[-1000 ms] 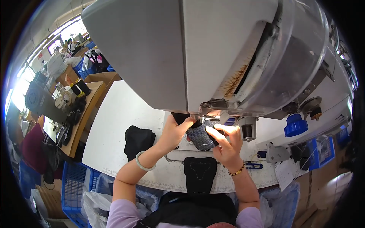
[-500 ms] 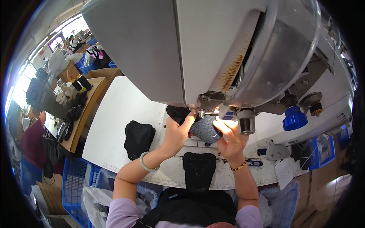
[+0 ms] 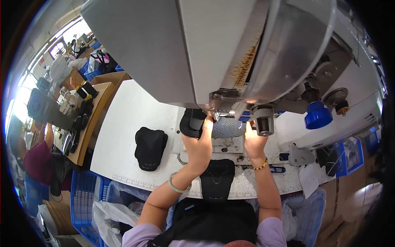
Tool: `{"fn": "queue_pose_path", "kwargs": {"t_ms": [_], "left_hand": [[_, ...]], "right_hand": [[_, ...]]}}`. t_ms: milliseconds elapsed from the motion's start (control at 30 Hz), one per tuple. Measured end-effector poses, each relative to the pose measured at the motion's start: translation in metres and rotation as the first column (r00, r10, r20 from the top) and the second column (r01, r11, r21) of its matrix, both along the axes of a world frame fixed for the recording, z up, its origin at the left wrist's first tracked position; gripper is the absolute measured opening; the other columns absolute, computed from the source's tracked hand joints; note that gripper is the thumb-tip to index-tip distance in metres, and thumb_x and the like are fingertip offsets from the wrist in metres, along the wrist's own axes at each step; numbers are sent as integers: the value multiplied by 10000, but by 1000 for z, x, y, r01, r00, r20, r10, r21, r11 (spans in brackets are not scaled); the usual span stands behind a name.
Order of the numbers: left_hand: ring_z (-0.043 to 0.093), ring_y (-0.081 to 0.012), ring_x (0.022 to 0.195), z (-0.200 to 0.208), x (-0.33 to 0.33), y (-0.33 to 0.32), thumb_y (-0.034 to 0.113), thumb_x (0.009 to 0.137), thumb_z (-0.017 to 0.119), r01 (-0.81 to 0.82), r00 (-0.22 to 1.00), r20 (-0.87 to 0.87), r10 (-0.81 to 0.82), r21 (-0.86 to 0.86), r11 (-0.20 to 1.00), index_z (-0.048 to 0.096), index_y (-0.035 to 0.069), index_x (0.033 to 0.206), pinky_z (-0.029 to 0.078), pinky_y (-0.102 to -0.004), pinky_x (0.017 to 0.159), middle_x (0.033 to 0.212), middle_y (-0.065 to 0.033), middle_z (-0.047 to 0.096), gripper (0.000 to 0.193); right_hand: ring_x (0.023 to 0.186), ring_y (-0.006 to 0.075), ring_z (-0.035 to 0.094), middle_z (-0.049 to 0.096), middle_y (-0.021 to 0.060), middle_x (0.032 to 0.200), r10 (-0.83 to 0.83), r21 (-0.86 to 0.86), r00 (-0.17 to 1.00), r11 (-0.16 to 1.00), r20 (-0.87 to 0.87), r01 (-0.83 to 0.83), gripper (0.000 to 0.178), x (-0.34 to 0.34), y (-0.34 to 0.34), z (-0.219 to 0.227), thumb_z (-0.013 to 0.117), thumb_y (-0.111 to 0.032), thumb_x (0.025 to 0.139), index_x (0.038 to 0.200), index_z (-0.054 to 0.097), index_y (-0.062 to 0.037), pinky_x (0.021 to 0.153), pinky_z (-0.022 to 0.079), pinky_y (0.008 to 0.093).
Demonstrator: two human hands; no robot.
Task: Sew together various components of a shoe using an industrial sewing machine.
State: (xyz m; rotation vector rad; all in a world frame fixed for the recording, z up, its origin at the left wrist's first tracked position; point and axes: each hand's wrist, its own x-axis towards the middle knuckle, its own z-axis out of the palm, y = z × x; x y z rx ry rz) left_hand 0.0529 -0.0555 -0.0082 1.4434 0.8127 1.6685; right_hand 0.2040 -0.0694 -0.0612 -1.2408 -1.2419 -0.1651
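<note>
Beneath the head of a white sewing machine [image 3: 160, 49] lies a fabric piece [image 3: 227, 128] with a grey mesh middle and a padded black end. My left hand [image 3: 199, 149] grips it at the left, thumb pointing up along the black part. At its right edge, my right hand [image 3: 254, 144] pinches the piece, its fingers partly hidden by a metal cylinder [image 3: 263, 119]. A flat black piece [image 3: 217, 180] with pale stitched lines rests at the table's near edge, just below the hands. Another black padded piece [image 3: 150, 148] lies to the left.
The white table [image 3: 119, 127] has a ruler strip along its near edge and dark lint by the needle plate. A blue knob [image 3: 318, 115] and a blue snipper [image 3: 277, 169] are at the right. A blue crate [image 3: 85, 201] with plastic bags stands lower left, beside cardboard and thread spools [image 3: 88, 88].
The mesh piece has moved away from me and turned under the machine head, exposing more of the needle plate. My left forearm swung right; my right hand slid to the piece's right edge.
</note>
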Motion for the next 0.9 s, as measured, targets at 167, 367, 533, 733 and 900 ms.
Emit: {"fn": "queue_pose_path", "kwargs": {"t_ms": [167, 367, 533, 733, 900], "left_hand": [[524, -101, 772, 3, 5, -11, 3, 839, 552, 27, 975, 223, 9, -159, 987, 614, -3, 912, 411, -241, 678, 799, -8, 577, 96], [583, -134, 786, -14, -49, 19, 191, 853, 572, 572, 780, 504, -370, -337, 748, 624, 19, 961, 453, -257, 663, 908, -54, 630, 210], [600, -152, 861, 9, -48, 45, 82, 799, 616, 568, 819, 268, -507, -506, 649, 597, -36, 1019, 469, -264, 765, 927, -65, 637, 250], [574, -109, 775, -2, -37, 25, 42, 771, 635, 541, 836, 290, -465, -303, 784, 608, -9, 961, 462, -247, 714, 863, -38, 619, 199], [566, -101, 756, -5, -31, 20, 36, 779, 614, 574, 802, 418, -428, -338, 746, 611, -8, 914, 460, -244, 690, 837, -26, 611, 142]], "right_hand": [[791, 99, 551, 577, 24, 930, 396, 142, 836, 918, -379, -371, 240, -6, 10, 8, 570, 37, 834, 1062, 546, -37, 614, 482, 232], [889, 125, 555, 560, 36, 1013, 481, 214, 795, 877, -371, -431, 259, 3, 21, -23, 555, 8, 868, 1119, 506, -32, 717, 505, 258], [851, 127, 561, 562, 45, 986, 331, -35, 849, 925, -411, -377, 252, 3, 19, -16, 542, 33, 862, 1104, 502, -24, 713, 504, 263], [674, 79, 524, 568, 17, 789, 163, -25, 922, 983, -351, -183, 121, 9, 5, -17, 563, 46, 845, 957, 540, 7, 586, 431, 217], [644, 123, 492, 560, 81, 1039, 113, -12, 944, 992, -310, -123, 284, 14, 6, -40, 685, -38, 784, 1012, 516, -23, 572, 411, 236]]}}
